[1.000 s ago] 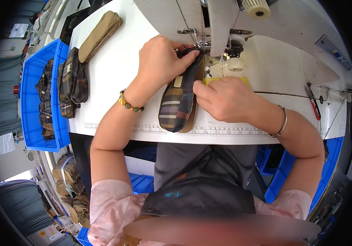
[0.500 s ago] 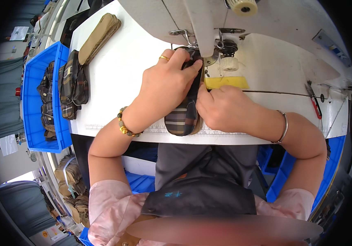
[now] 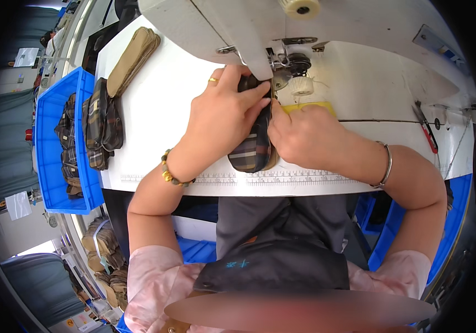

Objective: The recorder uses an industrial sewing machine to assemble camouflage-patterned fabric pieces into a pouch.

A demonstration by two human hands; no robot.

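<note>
A plaid cloth shoe [image 3: 249,152] with a tan sole edge lies lengthwise on the white table, its far end under the head of the sewing machine [image 3: 215,28]. My left hand [image 3: 221,114] grips the shoe from above, thumb and fingers pressed on its upper close to the presser foot. At the shoe's right edge my right hand [image 3: 304,133] is closed, its fingertips pinching the rim where upper and sole meet. The needle and the shoe's far tip are hidden behind the machine head and my left fingers.
Yellow strip [image 3: 324,106] lies behind my right hand. Left on the table are stacked tan soles [image 3: 132,61] and plaid uppers [image 3: 103,122], beside a blue bin [image 3: 89,166] of plaid pieces. Red-handled snips [image 3: 427,130] lie right. A ruler strip [image 3: 310,178] runs along the front edge.
The shoe has been fed a little farther away under the machine, both hands going with it. The whole view has also shifted slightly.
</note>
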